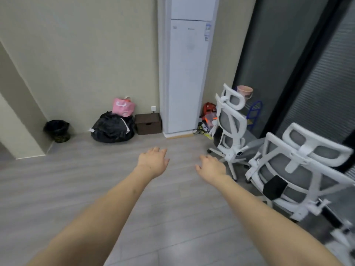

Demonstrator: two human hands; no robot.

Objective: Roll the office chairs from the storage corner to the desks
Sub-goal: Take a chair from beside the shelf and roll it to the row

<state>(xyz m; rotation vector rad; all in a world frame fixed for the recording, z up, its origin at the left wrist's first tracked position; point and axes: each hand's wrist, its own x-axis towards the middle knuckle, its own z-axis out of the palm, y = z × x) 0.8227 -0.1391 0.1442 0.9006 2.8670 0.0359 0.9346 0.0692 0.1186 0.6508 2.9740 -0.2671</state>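
Two white-framed grey mesh chairs (228, 127) (299, 169) stand upright by the glass wall.

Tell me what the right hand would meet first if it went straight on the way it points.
Probably nothing soon: the right hand points over bare floor toward the white cabinet; the farther chair sits just right of that line, though depth is unclear.

- The left hand (153, 161) reached forward, palm down, fingers (159, 150) relaxed and holding nothing.
- The right hand (211, 167) reached forward just beside the left hand, palm down, empty.
- Both forearms were bare.
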